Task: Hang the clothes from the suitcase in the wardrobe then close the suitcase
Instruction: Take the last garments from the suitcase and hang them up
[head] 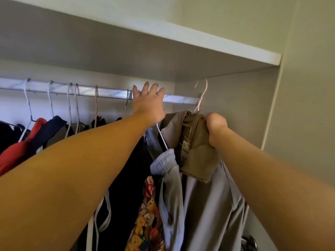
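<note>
Hanger hook (203, 96) rises above the rail's (181, 100) right end; right hand (216, 127) fingers grip its khaki shirt (197, 142), left hand (148, 104) fingers spread wide beside.

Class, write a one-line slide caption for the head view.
Right hand grips a khaki garment on a pale pink hanger near the silver wardrobe rail; open left hand at the rail.

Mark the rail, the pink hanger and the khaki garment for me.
rail (181, 100): head view, bare stretch near its right end.
pink hanger (204, 93): head view, shank below its hook.
khaki garment (197, 142): head view, folded front panel.
</note>
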Available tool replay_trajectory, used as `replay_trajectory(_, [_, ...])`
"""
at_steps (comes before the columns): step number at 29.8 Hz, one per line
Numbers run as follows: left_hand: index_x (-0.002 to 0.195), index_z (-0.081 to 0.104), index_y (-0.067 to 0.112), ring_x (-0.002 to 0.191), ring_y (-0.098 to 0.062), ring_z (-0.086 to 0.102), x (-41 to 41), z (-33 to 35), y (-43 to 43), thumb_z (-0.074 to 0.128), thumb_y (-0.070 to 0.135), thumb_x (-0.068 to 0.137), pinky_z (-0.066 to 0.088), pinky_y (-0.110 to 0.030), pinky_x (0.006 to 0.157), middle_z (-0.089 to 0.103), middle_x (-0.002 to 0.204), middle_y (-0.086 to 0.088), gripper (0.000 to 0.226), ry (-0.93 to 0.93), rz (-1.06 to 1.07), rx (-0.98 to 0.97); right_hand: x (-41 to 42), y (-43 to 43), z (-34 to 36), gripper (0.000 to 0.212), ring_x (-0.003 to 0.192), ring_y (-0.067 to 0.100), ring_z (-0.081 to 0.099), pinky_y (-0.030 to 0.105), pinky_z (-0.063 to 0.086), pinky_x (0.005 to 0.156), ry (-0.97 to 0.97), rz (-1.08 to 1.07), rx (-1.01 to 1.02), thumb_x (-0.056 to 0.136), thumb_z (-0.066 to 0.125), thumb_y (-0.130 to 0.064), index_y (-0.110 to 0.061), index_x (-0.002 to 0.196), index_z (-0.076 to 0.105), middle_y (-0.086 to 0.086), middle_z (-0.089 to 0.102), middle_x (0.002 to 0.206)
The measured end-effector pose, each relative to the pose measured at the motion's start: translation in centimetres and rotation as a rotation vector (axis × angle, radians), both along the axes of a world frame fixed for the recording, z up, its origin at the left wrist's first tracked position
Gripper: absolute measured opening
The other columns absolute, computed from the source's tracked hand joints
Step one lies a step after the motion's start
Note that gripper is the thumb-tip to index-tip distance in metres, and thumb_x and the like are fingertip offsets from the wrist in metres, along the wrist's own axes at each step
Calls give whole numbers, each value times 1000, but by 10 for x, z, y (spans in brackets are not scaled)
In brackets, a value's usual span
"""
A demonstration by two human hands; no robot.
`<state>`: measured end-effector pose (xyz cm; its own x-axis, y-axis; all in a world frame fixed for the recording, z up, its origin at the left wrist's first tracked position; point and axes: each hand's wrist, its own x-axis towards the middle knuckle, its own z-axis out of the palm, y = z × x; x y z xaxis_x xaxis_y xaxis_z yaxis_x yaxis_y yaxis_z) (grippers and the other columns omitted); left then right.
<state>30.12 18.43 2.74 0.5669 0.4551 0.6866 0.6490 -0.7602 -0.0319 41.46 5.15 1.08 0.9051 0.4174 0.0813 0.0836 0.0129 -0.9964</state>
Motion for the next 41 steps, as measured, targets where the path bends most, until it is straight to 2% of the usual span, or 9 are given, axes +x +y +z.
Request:
replay_trajectory(6, [145, 21, 23, 144, -25, 8, 8, -9, 38, 53, 39, 86, 0, -60, 111, 18, 154, -1, 69, 127, 112, 5, 18, 45, 15, 34, 106, 29, 58, 42, 47, 99, -65, 34, -45, 95, 41, -12, 1, 123, 54, 16, 60, 118])
replay_trajectory(10, [142, 24, 22, 133, -25, 29, 14, -7, 41, 53, 37, 83, 0, -57, 112, 35, 141, -2, 68, 28, 83, 73, 22, 62, 13, 36, 92, 22, 49, 40, 45, 97, -126, 57, -74, 96, 43, -11, 3, 129, 49, 20, 57, 124])
replay_trajectory(16, [142, 27, 21, 129, -29, 32, 15, -6, 50, 56, 35, 82, 10, -50, 113, 35, 139, -3, 68, 74, 100, 160, 31, 71, -11, 18, 94, 30, 54, 44, 47, 97, -87, 46, -181, 95, 47, -14, 0, 95, 58, 16, 58, 107])
replay_trajectory(19, [140, 29, 22, 128, -29, 31, 20, 1, 44, 53, 38, 84, 11, -48, 113, 34, 137, -3, 63, 72, 119, 102, 41, 72, -21, 27, 92, 28, 51, 46, 45, 100, -96, 13, -195, 95, 47, -12, -5, 69, 44, 21, 57, 111])
replay_trajectory(23, [142, 26, 21, 129, -29, 30, 21, 2, 40, 53, 36, 84, 8, -49, 114, 33, 138, -4, 66, 103, 153, 100, 48, 71, -26, 28, 111, 36, 55, 41, 43, 98, -127, 56, -225, 97, 44, -11, 6, 115, 56, 24, 53, 131])
replay_trajectory(26, [145, 22, 21, 131, -29, 28, 20, 3, 40, 53, 37, 84, 6, -51, 114, 31, 140, -4, 70, 117, 168, 87, 47, 69, -29, 24, 71, 29, 53, 37, 48, 80, -158, 86, -266, 97, 45, -13, 5, 98, 60, 23, 59, 111])
replay_trajectory(29, [148, 12, 19, 136, -29, 22, 22, -3, 36, 55, 40, 83, 3, -55, 113, 25, 146, -5, 80, 128, 172, 77, 41, 67, -31, 29, 59, 19, 42, 31, 44, 64, -172, 95, -303, 98, 43, -15, -4, 73, 50, 14, 52, 85])
replay_trajectory(34, [149, -9, 19, 144, -30, -13, 18, -26, 31, 52, 45, 87, -6, -52, 114, -9, 157, -5, 91, 189, 163, -11, 35, 60, -36, 37, 80, 29, 50, 36, 44, 81, -242, 109, -365, 99, 40, -20, 10, 114, 56, 23, 57, 102])
replay_trajectory(41, [149, 16, 21, 146, -21, -1, 18, -54, 13, 35, 38, 97, -4, -48, 115, 14, 156, 0, 58, -85, -62, -242, 23, 45, -37, 30, 62, 22, 49, 30, 44, 55, -248, 206, -434, 97, 39, -8, 6, 116, 58, 12, 52, 75])
